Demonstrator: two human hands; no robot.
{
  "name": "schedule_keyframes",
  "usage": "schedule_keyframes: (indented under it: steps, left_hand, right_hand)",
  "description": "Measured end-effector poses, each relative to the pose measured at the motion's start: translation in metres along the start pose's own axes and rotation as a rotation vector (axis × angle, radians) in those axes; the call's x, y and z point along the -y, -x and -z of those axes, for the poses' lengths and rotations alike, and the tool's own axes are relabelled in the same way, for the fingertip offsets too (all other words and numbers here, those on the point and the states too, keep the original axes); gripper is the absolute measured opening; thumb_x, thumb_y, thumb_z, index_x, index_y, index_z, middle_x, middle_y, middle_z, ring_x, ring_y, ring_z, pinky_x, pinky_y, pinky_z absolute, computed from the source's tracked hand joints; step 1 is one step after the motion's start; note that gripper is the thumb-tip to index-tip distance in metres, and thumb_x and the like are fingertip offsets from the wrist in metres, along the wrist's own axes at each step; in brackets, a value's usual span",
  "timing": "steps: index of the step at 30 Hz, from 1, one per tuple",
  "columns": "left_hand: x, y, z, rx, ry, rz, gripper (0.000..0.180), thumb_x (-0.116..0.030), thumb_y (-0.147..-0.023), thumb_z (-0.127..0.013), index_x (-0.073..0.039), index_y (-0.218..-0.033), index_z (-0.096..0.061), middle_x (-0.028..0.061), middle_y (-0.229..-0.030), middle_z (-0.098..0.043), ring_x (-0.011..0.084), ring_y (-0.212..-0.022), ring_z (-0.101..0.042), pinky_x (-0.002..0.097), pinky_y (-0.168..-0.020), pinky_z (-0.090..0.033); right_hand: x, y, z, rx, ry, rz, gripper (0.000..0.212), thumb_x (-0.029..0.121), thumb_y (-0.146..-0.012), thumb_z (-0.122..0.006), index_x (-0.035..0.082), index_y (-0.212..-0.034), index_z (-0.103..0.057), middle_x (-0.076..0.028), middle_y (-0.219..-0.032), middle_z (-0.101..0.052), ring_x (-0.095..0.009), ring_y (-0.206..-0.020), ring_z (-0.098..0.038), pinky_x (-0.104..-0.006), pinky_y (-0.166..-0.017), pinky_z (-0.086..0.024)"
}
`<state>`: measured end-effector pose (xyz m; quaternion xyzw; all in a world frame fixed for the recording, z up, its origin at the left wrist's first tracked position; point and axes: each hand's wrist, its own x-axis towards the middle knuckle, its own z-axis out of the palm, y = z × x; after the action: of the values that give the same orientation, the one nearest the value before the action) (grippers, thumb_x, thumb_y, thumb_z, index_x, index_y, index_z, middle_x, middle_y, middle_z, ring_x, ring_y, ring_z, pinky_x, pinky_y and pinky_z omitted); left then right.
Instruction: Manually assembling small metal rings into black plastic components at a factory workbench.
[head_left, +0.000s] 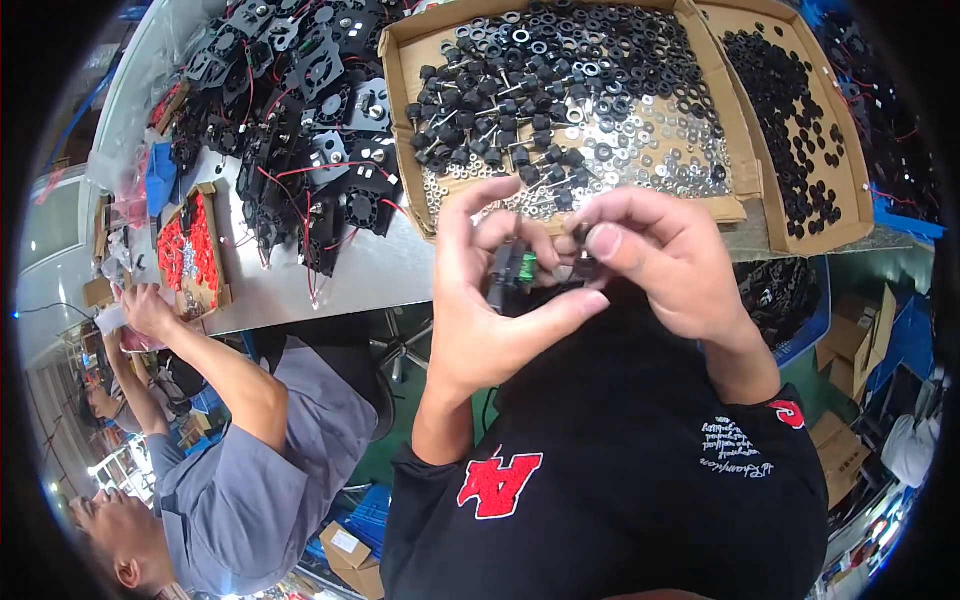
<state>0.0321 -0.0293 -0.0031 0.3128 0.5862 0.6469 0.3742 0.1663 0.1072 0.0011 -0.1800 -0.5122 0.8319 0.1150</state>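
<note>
My left hand point(462, 290) is closed around a dark bracket-like part point(506, 278) with a small green block on it. Its thumb stretches along the near side, and the palm and fingers hide much of the part. Close beside it, my right hand point(680, 262) pinches a small dark piece point(584, 262) between thumb and forefinger, right up against the left hand's part. Whether the two pieces touch, I cannot tell. Both hands are held in front of my body, just below the near edge of a cardboard tray point(748, 180).
Black-headed screws point(490, 110), washers and nuts fill the tray. A second tray point(862, 215) holds black round pieces. Black fan assemblies point(325, 120) with red wires pile up at left. Beyond them, a co-worker in grey point(270, 490) works by a box of red parts point(190, 250).
</note>
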Motion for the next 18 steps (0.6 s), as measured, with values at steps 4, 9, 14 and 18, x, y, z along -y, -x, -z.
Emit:
schedule_keyframes:
  steps: [4,9,14,18]
  left_hand:
    - [-0.005,0.004,0.0,-0.099,0.003,0.064,0.062,-0.003,-0.074,-0.076,0.002,-0.128,-0.046,0.0069,-0.101,-0.057,0.0115,-0.088,-0.055,0.0254,-0.08,-0.048]
    - [0.005,0.006,0.007,-0.095,0.192,0.091,0.045,-0.008,-0.078,-0.068,0.003,-0.119,-0.055,0.0059,-0.102,-0.056,0.0118,-0.091,-0.053,0.0264,-0.081,-0.047]
    - [0.0,0.006,-0.001,-0.185,-0.045,-0.1,0.042,-0.007,-0.081,-0.068,0.005,-0.12,-0.056,0.0076,-0.104,-0.058,0.0121,-0.089,-0.056,0.0263,-0.08,-0.048]
    - [-0.006,0.004,-0.001,-0.207,-0.053,-0.022,0.042,-0.003,-0.08,-0.066,0.005,-0.12,-0.056,0.0082,-0.103,-0.059,0.0115,-0.088,-0.056,0.0258,-0.08,-0.048]
  right_hand:
    - [-0.003,-0.001,0.007,-0.023,-0.226,-0.056,0.031,0.019,-0.102,-0.059,-0.002,-0.124,-0.058,-0.014,-0.103,-0.07,-0.02,-0.096,-0.07,-0.0294,-0.075,-0.063]
    - [-0.007,0.001,-0.003,-0.05,-0.368,-0.107,0.031,0.016,-0.101,-0.059,-0.004,-0.125,-0.057,-0.015,-0.108,-0.069,-0.021,-0.105,-0.069,-0.0331,-0.084,-0.063]
    - [-0.013,-0.005,-0.004,0.012,-0.241,-0.056,0.021,0.007,-0.096,-0.063,-0.005,-0.114,-0.064,-0.017,-0.121,-0.066,-0.023,-0.11,-0.066,-0.0364,-0.099,-0.055]
    - [-0.005,-0.008,-0.007,0.033,-0.246,-0.028,0.019,-0.001,-0.091,-0.067,-0.006,-0.109,-0.065,-0.017,-0.119,-0.066,-0.023,-0.11,-0.066,-0.0362,-0.1,-0.052]
